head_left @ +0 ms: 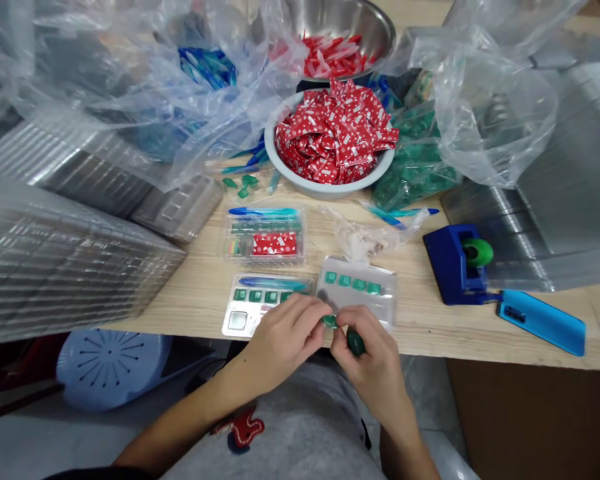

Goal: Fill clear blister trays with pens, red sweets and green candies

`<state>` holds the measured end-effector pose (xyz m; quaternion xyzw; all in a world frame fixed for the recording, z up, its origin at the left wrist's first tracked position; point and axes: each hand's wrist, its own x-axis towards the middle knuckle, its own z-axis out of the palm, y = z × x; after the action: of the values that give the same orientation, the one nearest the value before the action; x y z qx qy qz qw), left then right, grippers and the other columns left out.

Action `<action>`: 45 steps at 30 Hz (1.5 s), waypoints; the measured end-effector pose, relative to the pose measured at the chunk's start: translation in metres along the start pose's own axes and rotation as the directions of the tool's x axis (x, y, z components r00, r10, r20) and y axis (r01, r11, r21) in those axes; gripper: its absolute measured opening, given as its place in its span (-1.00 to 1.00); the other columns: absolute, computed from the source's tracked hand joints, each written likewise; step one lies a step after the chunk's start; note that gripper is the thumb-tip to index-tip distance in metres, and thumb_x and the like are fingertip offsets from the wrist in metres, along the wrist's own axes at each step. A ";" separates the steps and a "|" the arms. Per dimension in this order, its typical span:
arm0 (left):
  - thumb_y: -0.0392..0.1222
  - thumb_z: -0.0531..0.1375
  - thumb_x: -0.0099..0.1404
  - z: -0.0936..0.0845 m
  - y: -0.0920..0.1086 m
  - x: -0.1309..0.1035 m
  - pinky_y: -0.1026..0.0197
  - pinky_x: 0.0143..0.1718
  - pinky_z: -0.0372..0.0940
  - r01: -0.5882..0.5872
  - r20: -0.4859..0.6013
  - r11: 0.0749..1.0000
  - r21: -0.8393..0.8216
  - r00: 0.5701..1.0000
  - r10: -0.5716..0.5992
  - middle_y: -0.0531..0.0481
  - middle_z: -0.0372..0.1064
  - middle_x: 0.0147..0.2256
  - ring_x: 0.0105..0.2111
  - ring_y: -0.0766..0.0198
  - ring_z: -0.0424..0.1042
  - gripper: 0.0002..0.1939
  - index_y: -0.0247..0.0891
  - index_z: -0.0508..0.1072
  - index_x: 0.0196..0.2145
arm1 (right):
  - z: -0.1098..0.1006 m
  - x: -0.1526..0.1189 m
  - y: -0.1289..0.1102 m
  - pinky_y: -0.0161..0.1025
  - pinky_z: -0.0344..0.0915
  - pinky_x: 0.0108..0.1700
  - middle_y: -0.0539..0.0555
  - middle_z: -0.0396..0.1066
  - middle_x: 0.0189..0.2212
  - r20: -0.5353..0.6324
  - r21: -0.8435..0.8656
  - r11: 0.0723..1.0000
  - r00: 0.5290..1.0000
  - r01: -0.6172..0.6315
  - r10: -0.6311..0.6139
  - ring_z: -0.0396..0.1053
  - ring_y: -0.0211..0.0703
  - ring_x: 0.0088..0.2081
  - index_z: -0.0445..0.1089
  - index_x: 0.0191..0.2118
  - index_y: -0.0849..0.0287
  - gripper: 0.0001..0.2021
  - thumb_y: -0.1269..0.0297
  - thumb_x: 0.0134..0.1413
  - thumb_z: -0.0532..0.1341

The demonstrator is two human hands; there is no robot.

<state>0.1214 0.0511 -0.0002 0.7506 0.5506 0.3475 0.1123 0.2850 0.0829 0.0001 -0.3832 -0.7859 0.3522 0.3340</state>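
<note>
Over the table's front edge my two hands meet. My left hand (291, 328) pinches one side of a small green plastic piece (329, 321). The fingertips of my right hand (373, 348) grip its other side, and a dark green rounded piece (356, 342) is tucked in the same palm. Just beyond is a clear tray lid (383, 308) bearing several green square pieces (360, 285). Partly behind my left hand lies an open clear tray (229, 301) with a blue pen-like tool (270, 283) and green squares. A filled clear case (227, 253) holds a red patterned packet (274, 244).
Stacks of clear plastic trays stand left (80, 267) and right (545, 173). A white bowl (325, 190) of red packets sits behind, near a metal bowl (383, 30). To the right are a blue tape dispenser (443, 267) and a blue phone (543, 321). Plastic bags (415, 157) lie around.
</note>
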 end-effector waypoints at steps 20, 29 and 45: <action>-0.34 0.12 0.37 -0.018 0.006 -0.004 0.25 -0.22 0.51 -0.061 -0.302 0.976 -0.210 0.953 -0.005 0.04 0.33 -0.28 -0.24 0.36 0.45 -0.87 -0.18 0.31 -0.34 | -0.016 -0.002 -0.025 -0.31 0.44 -0.04 0.02 0.44 -0.06 0.014 0.361 0.932 1.000 -0.026 0.023 0.40 -0.24 -0.06 0.35 0.07 0.04 -0.65 0.32 0.19 0.32; -0.36 0.05 0.41 -0.018 0.001 -0.005 0.31 -0.33 0.49 -0.009 -0.110 0.957 -0.291 0.994 -0.024 0.04 0.42 -0.31 -0.31 0.38 0.50 -0.85 -0.16 0.35 -0.21 | -0.010 0.003 -0.021 -0.31 0.42 -0.13 -0.01 0.45 -0.18 0.062 0.338 0.937 0.996 -0.084 0.067 0.41 -0.26 -0.16 0.38 -0.05 0.04 -0.75 0.42 0.18 0.31; -0.43 0.11 0.35 0.001 -0.008 -0.015 0.18 -0.08 0.44 0.243 -0.035 0.928 -0.281 0.964 -0.263 0.03 0.46 -0.12 -0.10 0.28 0.48 -0.73 -0.14 0.42 -0.08 | -0.064 -0.002 0.087 -0.21 0.27 -0.37 0.08 0.45 -0.32 -0.110 -0.275 0.883 0.925 -0.380 0.363 0.33 -0.17 -0.44 0.43 -0.26 0.14 -0.83 0.15 0.21 0.21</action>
<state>0.1141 0.0407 -0.0114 0.6376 0.5930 0.4297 0.2391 0.3687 0.1398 -0.0367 -0.5810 -0.7315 0.2795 0.2217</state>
